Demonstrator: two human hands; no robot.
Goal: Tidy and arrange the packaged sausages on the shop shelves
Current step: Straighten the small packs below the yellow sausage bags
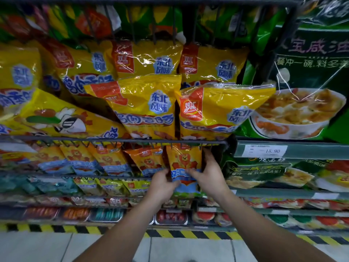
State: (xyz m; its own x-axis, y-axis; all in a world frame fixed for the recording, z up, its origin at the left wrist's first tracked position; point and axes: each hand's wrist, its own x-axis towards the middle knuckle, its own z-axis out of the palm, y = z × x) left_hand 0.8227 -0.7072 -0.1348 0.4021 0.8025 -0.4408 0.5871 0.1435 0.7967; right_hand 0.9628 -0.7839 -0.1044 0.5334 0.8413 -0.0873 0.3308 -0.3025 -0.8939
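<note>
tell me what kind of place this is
Probably a grocery shop aisle: wire racks crammed with yellow sausage packs, a shelf-edge price label reading 15.90, and left hand and right hand holding an orange pack.

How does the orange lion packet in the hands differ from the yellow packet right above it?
The orange lion packet is smaller, one row lower; the yellow packet is larger. The left hand and right hand grip the lion packet; nothing touches the yellow packet. Both are glossy bags with blue print.

Lighting: bright, even. Glare is noted on the yellow packets [145, 103]; edges are bowed and softly blurred.
</note>
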